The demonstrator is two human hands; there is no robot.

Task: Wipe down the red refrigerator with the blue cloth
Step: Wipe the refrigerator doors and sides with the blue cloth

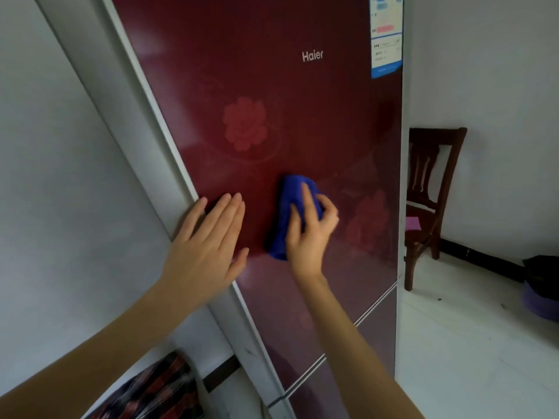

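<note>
Your right hand (311,225) grips the cloth (290,213), bunched upright, long axis vertical, against the fridge (272,86); beside it, your left hand (208,240) lies flat, fingers straight.

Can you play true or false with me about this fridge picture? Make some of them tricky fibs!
1. The right hand holds the blue cloth against the red refrigerator. True.
2. The left hand holds a sponge. False: it rests flat on the door, holding nothing.
3. A wooden chair stands beside the refrigerator. True.
4. The cloth covers the Haier logo. False: it is well below it.
</note>
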